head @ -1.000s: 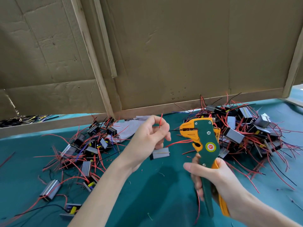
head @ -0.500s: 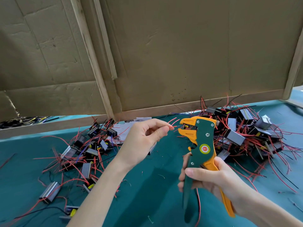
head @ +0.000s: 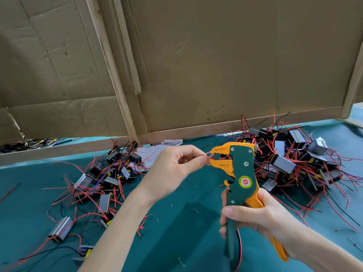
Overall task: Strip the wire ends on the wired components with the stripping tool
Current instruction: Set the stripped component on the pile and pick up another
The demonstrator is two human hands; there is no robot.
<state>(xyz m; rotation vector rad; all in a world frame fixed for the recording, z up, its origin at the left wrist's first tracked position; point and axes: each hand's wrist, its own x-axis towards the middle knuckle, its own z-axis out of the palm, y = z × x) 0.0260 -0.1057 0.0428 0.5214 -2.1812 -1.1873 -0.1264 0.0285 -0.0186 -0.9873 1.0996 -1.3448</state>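
Wire end point(head: 211, 158), red, pinched by left hand point(head: 172, 169) thumb and forefinger, long axis 9-to-3, tip poked into mouth of stripping tool point(head: 242, 169) at 3 o'clock of the pinch. Right hand point(head: 263, 218) wrapped round tool handles, apparently not squeezed yet.

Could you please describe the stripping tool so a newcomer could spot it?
On the teal table, between the two heaps of wired components, the right hand holds the stripping tool. It alone is green and orange, with a round sticker.
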